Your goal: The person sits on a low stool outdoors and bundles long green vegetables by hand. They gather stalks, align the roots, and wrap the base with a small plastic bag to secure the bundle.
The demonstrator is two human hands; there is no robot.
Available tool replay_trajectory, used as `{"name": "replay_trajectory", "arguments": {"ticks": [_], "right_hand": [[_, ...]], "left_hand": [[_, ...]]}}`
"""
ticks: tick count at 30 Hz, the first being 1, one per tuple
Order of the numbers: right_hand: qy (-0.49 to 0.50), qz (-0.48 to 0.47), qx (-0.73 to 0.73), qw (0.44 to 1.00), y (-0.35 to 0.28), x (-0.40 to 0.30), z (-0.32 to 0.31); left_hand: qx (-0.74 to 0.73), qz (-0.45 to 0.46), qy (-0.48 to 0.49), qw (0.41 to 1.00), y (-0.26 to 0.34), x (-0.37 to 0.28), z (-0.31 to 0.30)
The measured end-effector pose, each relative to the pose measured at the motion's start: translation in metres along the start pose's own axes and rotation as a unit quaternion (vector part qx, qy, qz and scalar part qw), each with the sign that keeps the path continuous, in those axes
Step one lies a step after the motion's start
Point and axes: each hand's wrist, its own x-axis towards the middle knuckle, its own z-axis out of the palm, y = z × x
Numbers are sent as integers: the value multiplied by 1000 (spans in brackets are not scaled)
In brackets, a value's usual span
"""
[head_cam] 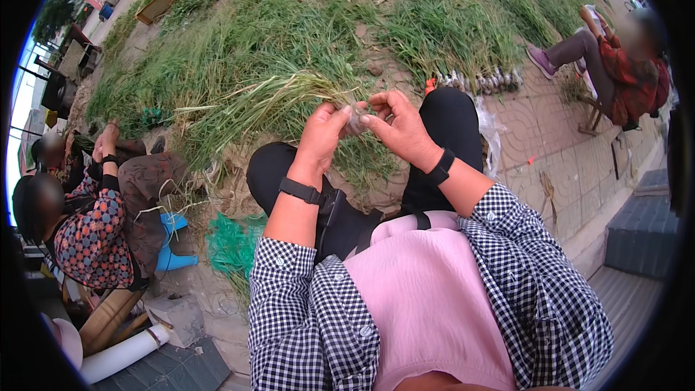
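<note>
My left hand (317, 138) grips a bundle of long green grass-like plants (271, 95) near its root end, above my knees. The leaves fan out to the left. Clear thin plastic (355, 121) is gathered around the root end, so the roots are mostly hidden. My right hand (404, 126) meets it from the right, its thumb and bent fingers pinching the plastic. Below and beyond my hands lie loose green plants (244, 43) in a broad heap. Several bundles with plastic-wrapped root ends (480, 82) lie in a row past my right knee.
Clear plastic bags (491, 136) lie beside my right knee. Left of me are a green plastic bag (233, 241), a blue plastic stool (176, 258) and a seated person (98, 228), with another person behind. At right, another person (630, 76) sits on a wooden stool (592, 114).
</note>
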Motion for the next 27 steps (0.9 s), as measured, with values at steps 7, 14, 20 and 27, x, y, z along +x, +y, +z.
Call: {"name": "replay_trajectory", "arguments": {"ticks": [7, 14, 20, 27], "right_hand": [[-21, -102, -126, 987, -18, -4, 5], [-24, -121, -106, 987, -12, -2, 2], [-21, -184, -93, 978, -10, -2, -2], [-24, -164, -81, 983, -7, -4, 1]], "left_hand": [[6, -6, 28, 1000, 3, -5, 8], [-8, -21, 57, 998, 8, -7, 11], [54, -20, 37, 998, -1, -2, 3], [111, 7, 28, 993, -3, -10, 15]]}}
